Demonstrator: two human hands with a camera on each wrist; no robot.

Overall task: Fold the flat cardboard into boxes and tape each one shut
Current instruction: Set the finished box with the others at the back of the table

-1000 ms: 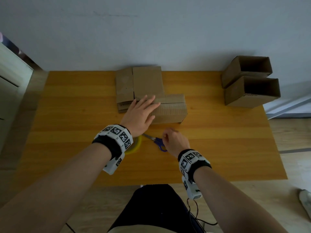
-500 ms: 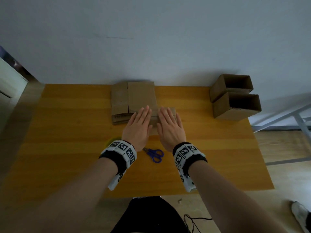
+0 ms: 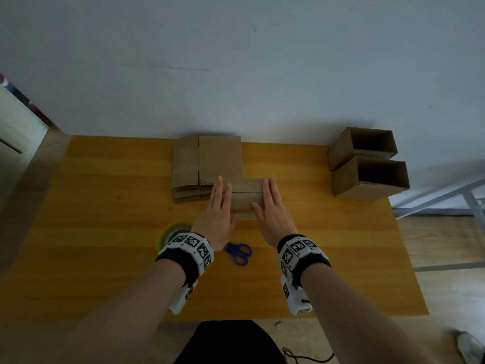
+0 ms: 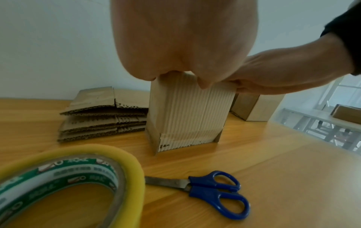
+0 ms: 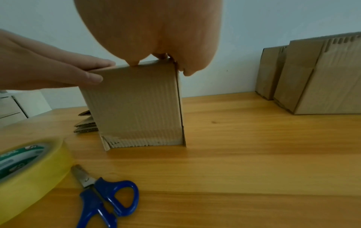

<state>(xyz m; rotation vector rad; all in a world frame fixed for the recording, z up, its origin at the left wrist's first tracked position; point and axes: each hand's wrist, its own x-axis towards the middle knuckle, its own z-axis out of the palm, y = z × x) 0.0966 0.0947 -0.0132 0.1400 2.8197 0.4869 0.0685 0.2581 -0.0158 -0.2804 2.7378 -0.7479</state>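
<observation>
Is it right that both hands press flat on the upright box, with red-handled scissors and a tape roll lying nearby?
One detail is wrong: the scissors have blue handles, as the left wrist view shows. Both hands do press flat on the box, tape roll nearby.

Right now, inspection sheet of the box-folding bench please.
Surface: orange wooden table, bare wood at the near right.
Job's things: brown cardboard box upright; stack of flat cardboard behind it; yellow tape roll; blue-handled scissors.
Clutter: two open cardboard boxes far right.
Grippers: left hand and right hand press flat on the box top.
Cables: dark cord near floor.
Surroundings: plain grey wall.
</observation>
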